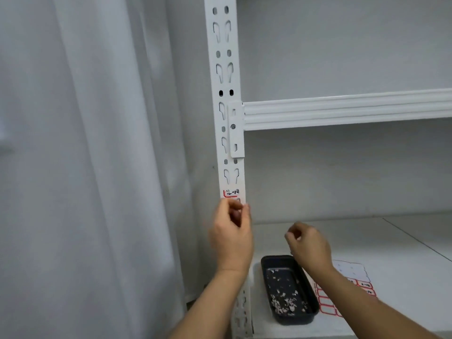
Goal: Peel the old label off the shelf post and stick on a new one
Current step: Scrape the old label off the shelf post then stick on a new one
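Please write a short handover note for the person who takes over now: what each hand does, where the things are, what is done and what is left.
Left hand: raised at the shelf post, fingers curled at the lower edge of the red-bordered label; whether it pinches the label is blurred.
Right hand: over the shelf, fingers curled; if it holds anything, that is too small to tell.
Black tray: on the shelf, with white paper scraps inside.
Label sheet: flat on the shelf, right of the tray, partly under the right forearm.
Done: some scraps already in the tray.
Left: a label is on the post; whether it is old or new cannot be told.
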